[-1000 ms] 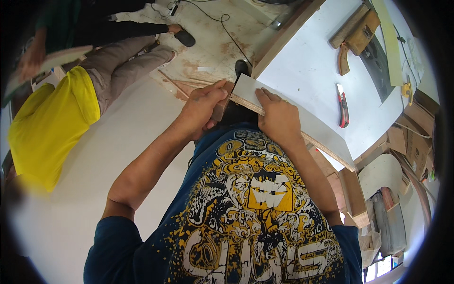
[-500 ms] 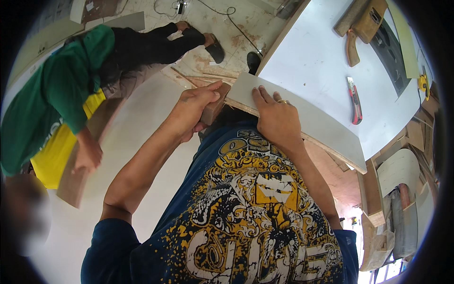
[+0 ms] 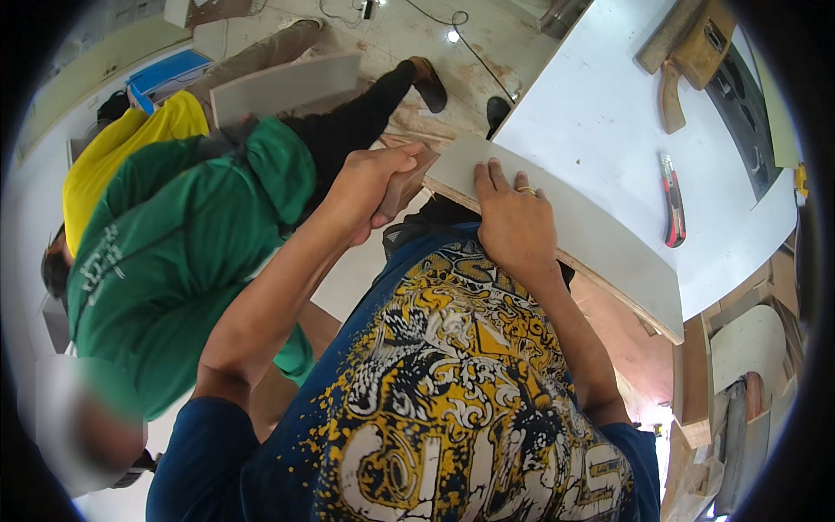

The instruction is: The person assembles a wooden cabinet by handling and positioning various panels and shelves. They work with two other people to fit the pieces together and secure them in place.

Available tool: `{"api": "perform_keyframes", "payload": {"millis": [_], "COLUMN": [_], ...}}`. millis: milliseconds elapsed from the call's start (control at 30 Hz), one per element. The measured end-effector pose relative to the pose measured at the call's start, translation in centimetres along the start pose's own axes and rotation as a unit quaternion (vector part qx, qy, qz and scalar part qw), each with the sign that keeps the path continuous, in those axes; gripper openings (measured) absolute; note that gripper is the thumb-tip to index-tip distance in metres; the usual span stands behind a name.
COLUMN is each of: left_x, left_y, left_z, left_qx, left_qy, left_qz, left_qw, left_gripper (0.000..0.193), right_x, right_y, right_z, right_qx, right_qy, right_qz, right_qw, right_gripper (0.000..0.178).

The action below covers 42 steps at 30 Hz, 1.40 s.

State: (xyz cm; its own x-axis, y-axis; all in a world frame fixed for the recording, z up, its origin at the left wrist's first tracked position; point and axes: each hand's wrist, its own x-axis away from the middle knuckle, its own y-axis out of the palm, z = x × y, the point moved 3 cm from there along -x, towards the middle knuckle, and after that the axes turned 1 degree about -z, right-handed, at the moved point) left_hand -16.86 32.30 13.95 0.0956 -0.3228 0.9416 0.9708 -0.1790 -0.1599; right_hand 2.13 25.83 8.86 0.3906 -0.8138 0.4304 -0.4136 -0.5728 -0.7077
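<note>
A white tabletop fills the upper right of the frame. A person in green bends over at the left. The grey-faced board slants from the centre toward the right, along the tabletop's near edge. A wooden hand plane lies at the upper right. The right hand rests flat on the board, fingers extended. Apart from it, the left hand grips a brown block beside the board's left end. A red-and-black utility knife lies right of centre.
</note>
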Motion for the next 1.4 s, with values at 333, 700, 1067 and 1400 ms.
{"api": "perform_keyframes", "payload": {"millis": [333,700,1067,1400], "left_x": [-8.6,2.1,-4.2,-6.9], "left_y": [-0.2,-0.9,0.5,-2.2], "left_z": [-2.4,-0.6,-0.7,-2.4], "left_qx": [-0.001,-0.001,0.043,0.051], "left_qy": [-0.005,0.021,0.07,0.035], "left_qz": [-0.028,-0.036,-0.049,-0.121], "left_qw": [1.0,0.999,0.995,0.991], "left_gripper": [0.028,0.054,0.042,0.036], "right_x": [-0.4,0.0,-0.9,-0.5], "right_y": [-0.8,-1.1,-2.3,-1.6], "right_z": [0.0,-0.9,-0.9,-1.4], "right_qx": [-0.034,-0.01,-0.011,0.025], "right_qy": [-0.002,0.029,0.048,0.059], "right_qz": [0.025,0.003,-0.032,-0.045], "right_qw": [0.999,1.0,0.998,0.997], "right_gripper": [0.053,0.059,0.051,0.063]}}
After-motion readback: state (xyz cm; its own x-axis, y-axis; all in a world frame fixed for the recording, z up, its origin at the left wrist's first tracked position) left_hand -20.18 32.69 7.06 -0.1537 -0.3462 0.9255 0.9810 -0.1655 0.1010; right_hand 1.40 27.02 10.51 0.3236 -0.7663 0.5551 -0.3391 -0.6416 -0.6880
